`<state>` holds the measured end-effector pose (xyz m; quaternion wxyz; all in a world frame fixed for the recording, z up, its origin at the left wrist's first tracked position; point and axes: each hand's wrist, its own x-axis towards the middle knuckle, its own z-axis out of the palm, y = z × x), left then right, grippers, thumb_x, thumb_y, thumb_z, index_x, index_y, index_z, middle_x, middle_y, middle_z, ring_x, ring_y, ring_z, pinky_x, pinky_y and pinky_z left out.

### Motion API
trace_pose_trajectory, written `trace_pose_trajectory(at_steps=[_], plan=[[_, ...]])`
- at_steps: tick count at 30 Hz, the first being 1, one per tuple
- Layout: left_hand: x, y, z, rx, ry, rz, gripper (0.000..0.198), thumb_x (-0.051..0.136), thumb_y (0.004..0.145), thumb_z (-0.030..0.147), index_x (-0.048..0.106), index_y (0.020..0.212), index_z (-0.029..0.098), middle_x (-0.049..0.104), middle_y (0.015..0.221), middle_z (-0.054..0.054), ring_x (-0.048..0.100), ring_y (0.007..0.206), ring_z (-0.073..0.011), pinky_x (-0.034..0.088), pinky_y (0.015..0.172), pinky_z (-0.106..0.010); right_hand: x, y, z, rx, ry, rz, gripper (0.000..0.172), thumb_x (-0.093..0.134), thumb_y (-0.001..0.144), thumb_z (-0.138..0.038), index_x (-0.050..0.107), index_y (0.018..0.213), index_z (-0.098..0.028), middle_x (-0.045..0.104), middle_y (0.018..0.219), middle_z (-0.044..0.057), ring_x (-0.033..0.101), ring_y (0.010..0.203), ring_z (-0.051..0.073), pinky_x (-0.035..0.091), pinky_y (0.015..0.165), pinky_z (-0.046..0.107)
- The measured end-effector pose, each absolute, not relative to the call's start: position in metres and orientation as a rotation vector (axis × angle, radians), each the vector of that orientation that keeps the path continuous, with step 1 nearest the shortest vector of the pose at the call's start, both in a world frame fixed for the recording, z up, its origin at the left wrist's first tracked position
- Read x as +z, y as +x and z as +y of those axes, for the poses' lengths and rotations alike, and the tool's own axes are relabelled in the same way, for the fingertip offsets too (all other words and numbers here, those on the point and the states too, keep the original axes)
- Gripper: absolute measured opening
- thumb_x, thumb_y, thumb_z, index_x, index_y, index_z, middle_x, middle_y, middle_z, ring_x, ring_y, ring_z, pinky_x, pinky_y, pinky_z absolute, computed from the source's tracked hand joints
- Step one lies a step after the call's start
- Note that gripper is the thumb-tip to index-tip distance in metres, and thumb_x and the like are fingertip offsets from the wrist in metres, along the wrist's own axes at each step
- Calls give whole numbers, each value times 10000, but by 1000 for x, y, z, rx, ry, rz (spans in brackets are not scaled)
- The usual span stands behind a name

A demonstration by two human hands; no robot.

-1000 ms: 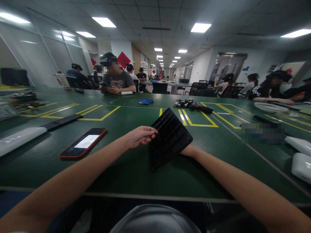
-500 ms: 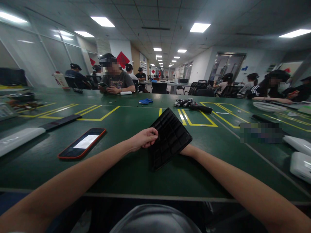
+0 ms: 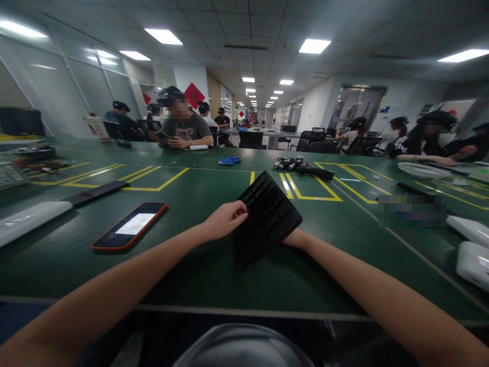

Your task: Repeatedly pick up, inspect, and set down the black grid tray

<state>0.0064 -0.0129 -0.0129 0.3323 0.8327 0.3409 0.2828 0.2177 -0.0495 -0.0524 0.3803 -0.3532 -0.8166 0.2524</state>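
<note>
A black ribbed plastic panel (image 3: 265,219) stands tilted on the green table (image 3: 198,265), its lower edge resting on the surface. My left hand (image 3: 225,220) is curled, with its fingertips pinched on the panel's left edge. My right hand is behind the panel and only the wrist (image 3: 296,238) shows, so its fingers are hidden. Both forearms reach in from the near edge.
A phone in a red case (image 3: 130,226) lies left of my hands. White housings (image 3: 473,262) sit at the right, a white part (image 3: 32,218) and a black strip (image 3: 100,192) at the left. Blue gloves (image 3: 229,160) and black tools (image 3: 301,165) lie farther back. Other people sit around.
My left hand's fingers have curled tighter onto the panel's left edge. The panel and right arm have barely moved.
</note>
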Motion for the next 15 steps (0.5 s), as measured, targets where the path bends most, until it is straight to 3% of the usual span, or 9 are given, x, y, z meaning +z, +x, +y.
trace_pose_trajectory(at_steps=[6, 8, 12, 15], plan=[[-10, 8, -7, 746, 1358, 871, 179, 530, 656, 275, 422, 767, 184, 457, 662, 31, 420, 483, -68, 213, 406, -185, -52, 219, -49, 565, -861, -2169, 418, 505, 848, -356, 554, 1239, -218, 513, 1341, 67, 465, 1235, 265, 283, 1102, 445], [-11, 7, -6, 662, 1489, 937, 252, 592, 649, 327, 464, 805, 176, 422, 641, 52, 380, 483, -60, 186, 418, -188, -51, 219, -51, 590, -871, -2139, 409, 525, 837, -394, 583, 1203, -221, 541, 1310, 68, 466, 1233, 272, 312, 1087, 443], [-15, 3, -6, 557, 1992, 992, 511, 690, 598, 438, 512, 992, 166, 425, 662, 63, 414, 577, -95, 314, 512, -230, -48, 218, -53, 645, -847, -2098, 373, 550, 823, -400, 616, 1150, -233, 602, 1226, 65, 491, 1207, 270, 336, 1073, 437], [-18, 3, -7, 544, 2276, 1004, 527, 639, 648, 500, 537, 1031, 153, 421, 671, 51, 426, 605, -117, 342, 556, -258, -48, 217, -53, 650, -830, -2101, 346, 571, 807, -394, 637, 1107, -236, 616, 1201, 66, 518, 1173, 277, 345, 1065, 447]])
